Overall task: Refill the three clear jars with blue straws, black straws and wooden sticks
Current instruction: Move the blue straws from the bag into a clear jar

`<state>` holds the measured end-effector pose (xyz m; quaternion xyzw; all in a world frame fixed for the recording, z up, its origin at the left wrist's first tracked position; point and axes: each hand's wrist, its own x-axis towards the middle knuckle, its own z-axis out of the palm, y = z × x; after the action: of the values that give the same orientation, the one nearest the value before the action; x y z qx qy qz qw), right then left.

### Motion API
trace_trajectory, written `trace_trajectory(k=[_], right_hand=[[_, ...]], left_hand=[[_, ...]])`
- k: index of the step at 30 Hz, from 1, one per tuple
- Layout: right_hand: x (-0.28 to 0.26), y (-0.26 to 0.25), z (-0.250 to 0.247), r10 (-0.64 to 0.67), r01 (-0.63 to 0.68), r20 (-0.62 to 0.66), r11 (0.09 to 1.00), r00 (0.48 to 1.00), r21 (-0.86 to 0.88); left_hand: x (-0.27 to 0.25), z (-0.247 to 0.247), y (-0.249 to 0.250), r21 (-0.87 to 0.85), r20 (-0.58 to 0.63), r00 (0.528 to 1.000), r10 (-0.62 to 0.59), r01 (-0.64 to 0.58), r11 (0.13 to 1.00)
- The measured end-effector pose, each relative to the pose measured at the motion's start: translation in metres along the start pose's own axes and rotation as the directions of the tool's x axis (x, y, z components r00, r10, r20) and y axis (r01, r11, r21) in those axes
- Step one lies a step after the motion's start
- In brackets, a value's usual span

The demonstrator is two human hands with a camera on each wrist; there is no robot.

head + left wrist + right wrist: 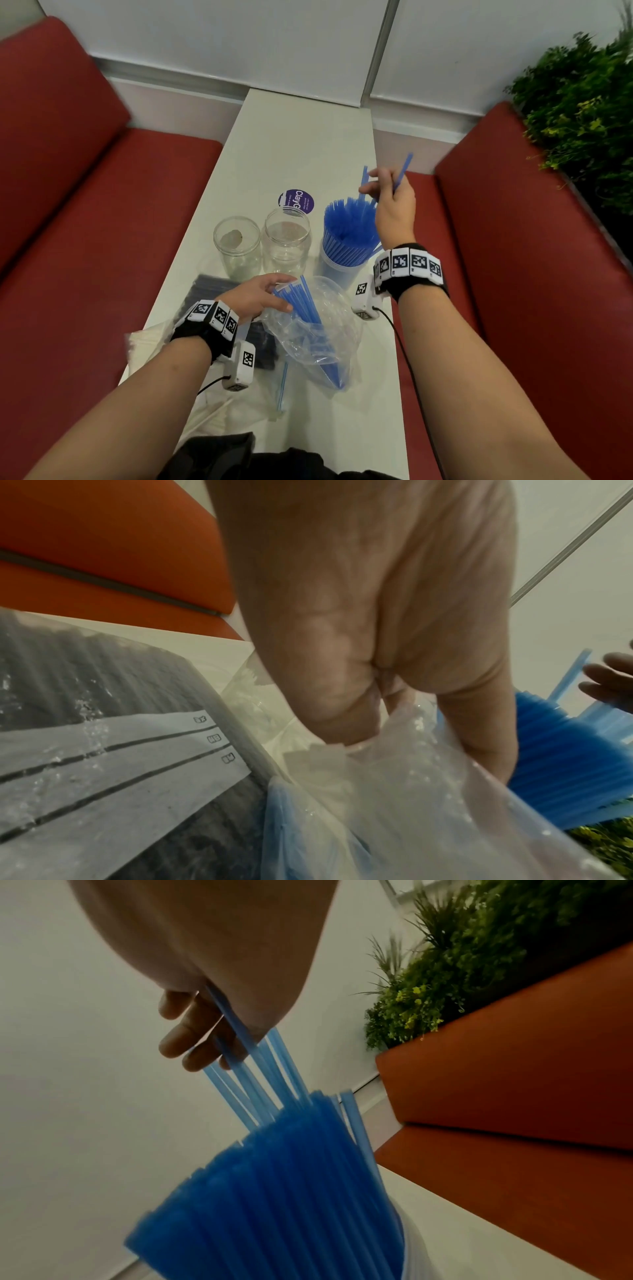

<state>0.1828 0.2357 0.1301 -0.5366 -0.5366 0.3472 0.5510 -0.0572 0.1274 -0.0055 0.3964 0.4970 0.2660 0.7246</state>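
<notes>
Three clear jars stand in a row on the white table [298,137]. The left jar [237,246] and the middle jar [286,240] hold no straws. The right jar [337,270] is packed with blue straws [346,236] [274,1191]. Above it my right hand [390,202] [205,1042] grips several blue straws whose lower ends reach into the bundle. My left hand [260,294] [359,669] holds the mouth of a clear plastic bag [318,332] [411,804] with a few blue straws [305,301] left inside. A bag of black straws [212,287] [85,669] lies under my left wrist.
A purple round sticker [297,200] sits behind the jars. Red bench seats [102,240] flank the narrow table on both sides, and a green plant [582,113] stands at the far right. A pale bag [150,339] lies at the table's near left corner.
</notes>
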Motion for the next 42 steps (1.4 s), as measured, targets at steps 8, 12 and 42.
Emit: trace_trajectory(k=[8,12,42], right_hand=[[0.025,-0.039,-0.014,-0.157,0.183,-0.173,0.972,0.972,0.145],[0.019,-0.026,-0.012,-0.144,0.159,-0.191,0.985,0.971,0.061],[0.002,0.042,-0.010,0.146,0.067,0.206,0.638,0.968,-0.767]], left_hand=[[-0.003,0.002,-0.001,-0.005,0.004,1.000,-0.008,0.008,1.000],[-0.004,0.004,0.004,-0.016,0.016,1.000,-0.001,0.002,1.000],[-0.011,0.007,0.007,0.035,-0.039,0.999,-0.004,0.005,0.999]])
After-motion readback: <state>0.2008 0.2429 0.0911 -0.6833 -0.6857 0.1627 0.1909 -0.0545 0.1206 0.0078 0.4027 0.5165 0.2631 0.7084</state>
